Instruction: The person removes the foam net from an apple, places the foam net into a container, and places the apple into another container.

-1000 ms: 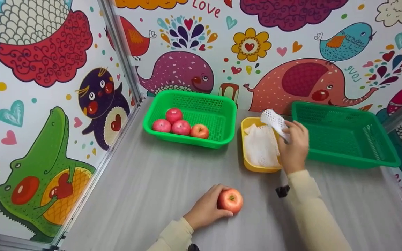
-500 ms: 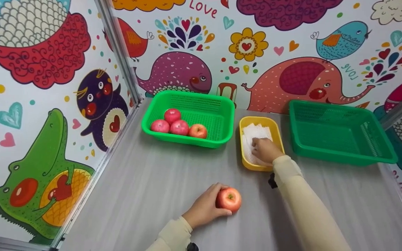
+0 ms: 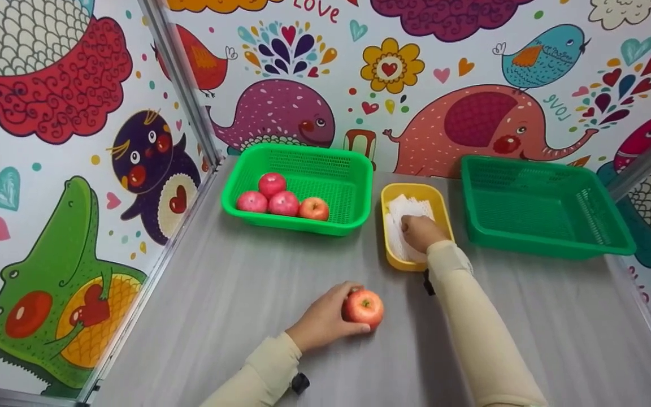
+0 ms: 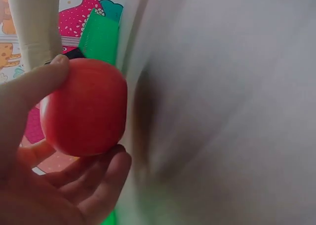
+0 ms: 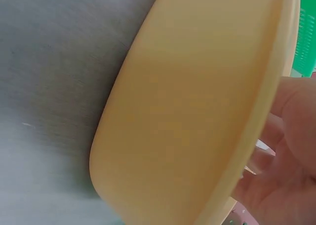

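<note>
My left hand (image 3: 322, 317) grips a red apple (image 3: 363, 310) over the near middle of the table, its stem end facing up. In the left wrist view the thumb lies along one side of the apple (image 4: 91, 106) and the fingers curl at the other. Reaching into the yellow basket (image 3: 390, 257), my right hand (image 3: 425, 232) pinches at the white foam fruit nets (image 3: 400, 204) with curled fingers. The right wrist view shows this hand (image 5: 289, 153) behind the basket's rim, where its fingertips are hidden.
A bright green basket (image 3: 325, 228) at the back left holds several red apples (image 3: 283, 203). To the right of the yellow basket stands a darker green basket (image 3: 529, 244). Patterned walls enclose the grey table (image 3: 235, 294) at the back and left.
A second ago my right hand held a foam net up above the yellow basket's right rim; it has since gone down and left into the basket. My left hand keeps its grip on the apple.
</note>
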Demonstrator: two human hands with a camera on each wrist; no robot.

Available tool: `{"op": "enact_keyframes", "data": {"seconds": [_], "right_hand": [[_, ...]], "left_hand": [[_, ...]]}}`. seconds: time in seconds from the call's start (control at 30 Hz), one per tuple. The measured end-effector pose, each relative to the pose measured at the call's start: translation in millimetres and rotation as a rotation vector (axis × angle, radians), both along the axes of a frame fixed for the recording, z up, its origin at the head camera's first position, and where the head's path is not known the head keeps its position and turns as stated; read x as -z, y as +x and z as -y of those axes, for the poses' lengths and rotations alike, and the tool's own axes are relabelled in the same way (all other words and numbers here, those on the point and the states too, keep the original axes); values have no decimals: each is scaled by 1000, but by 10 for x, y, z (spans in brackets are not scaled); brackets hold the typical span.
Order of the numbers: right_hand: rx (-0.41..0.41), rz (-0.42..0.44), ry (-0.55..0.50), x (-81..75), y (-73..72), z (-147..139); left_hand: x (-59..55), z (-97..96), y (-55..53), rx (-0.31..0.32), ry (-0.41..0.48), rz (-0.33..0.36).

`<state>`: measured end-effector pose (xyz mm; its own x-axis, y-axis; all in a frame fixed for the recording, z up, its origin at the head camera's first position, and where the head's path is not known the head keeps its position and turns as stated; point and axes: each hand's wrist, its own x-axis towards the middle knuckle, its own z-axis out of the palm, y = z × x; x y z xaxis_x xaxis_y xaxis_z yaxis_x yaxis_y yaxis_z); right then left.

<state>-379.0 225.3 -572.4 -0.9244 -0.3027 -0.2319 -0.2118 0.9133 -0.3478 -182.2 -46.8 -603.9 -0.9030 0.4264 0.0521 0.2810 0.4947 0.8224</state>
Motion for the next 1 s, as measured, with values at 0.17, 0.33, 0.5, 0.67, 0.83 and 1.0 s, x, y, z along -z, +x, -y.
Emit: {"op": "enact_keyframes", "data": {"seconds": [0.17,0.33,0.5,0.67,0.83,1.0], "right_hand": [[49,41,-7,9,-21,-3],[67,79,2,15,-8,6],[73,80,1,12,1,36],[96,81,25,38,-5,5],[117,113,27,36,14,11],[76,56,18,13,34,41]], "left_hand": [[-453,146,-254,-13,-43,-113],[-882,342,-618,-31,-144,-264],[-1155,559,-1139,-95,-274,-342],[-1276,734,-1768,-200,-384,-291],[-1136,874,-2233,-259,-472,-239],[-944,946,-2458,-336,-499,-153]]}}
